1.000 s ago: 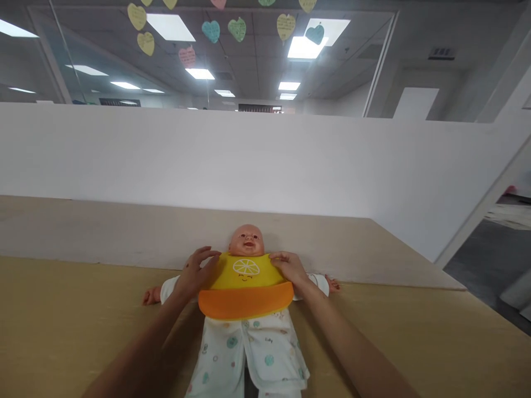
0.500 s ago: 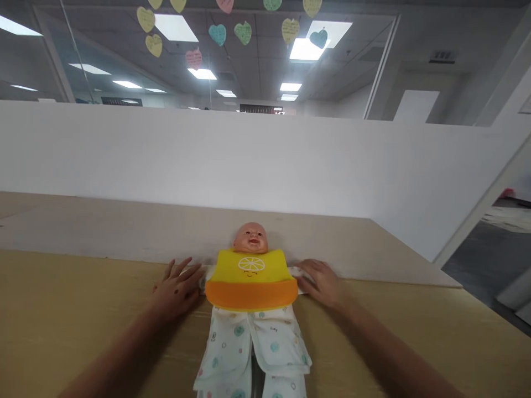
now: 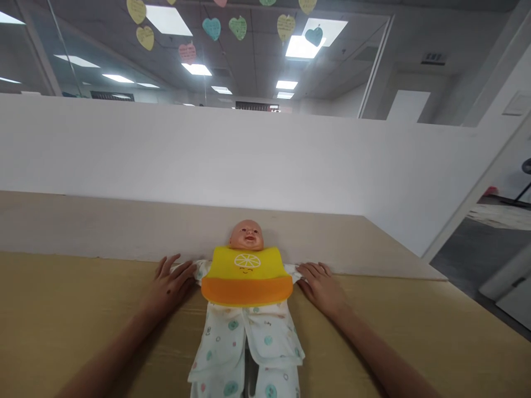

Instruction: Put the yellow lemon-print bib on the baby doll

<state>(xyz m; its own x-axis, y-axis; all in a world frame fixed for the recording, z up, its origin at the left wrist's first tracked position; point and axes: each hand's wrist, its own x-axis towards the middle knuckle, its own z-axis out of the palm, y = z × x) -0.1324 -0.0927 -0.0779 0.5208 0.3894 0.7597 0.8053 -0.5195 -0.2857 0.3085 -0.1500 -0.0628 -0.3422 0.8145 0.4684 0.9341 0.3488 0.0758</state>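
Note:
A baby doll point(image 3: 246, 235) lies on its back, head toward the wall. It wears a yellow bib point(image 3: 265, 262) with a citrus slice print and an orange pocket point(image 3: 246, 292). Under the bib is a white printed baby outfit point(image 3: 274, 334), its lower end cut off by the frame. At the left, my left hand point(image 3: 173, 283) lies with fingers spread, fingertips at the end of one sleeve point(image 3: 202, 267). My right hand point(image 3: 322, 287) rests palm down on the other side, fingers stretched out and touching the other sleeve point(image 3: 291, 271). Neither hand appears to grip the cloth.
The tan table point(image 3: 83, 309) has a lighter board strip point(image 3: 124, 226) along its back. Behind it rises a white partition point(image 3: 207, 155) topped by glass with heart-shaped notes point(image 3: 238, 28). The table's right edge borders a grey floor point(image 3: 460, 243).
The view has shifted slightly, so the doll sits a little further left in the picture. Both hands stay beside the sleeves, with only small finger movement.

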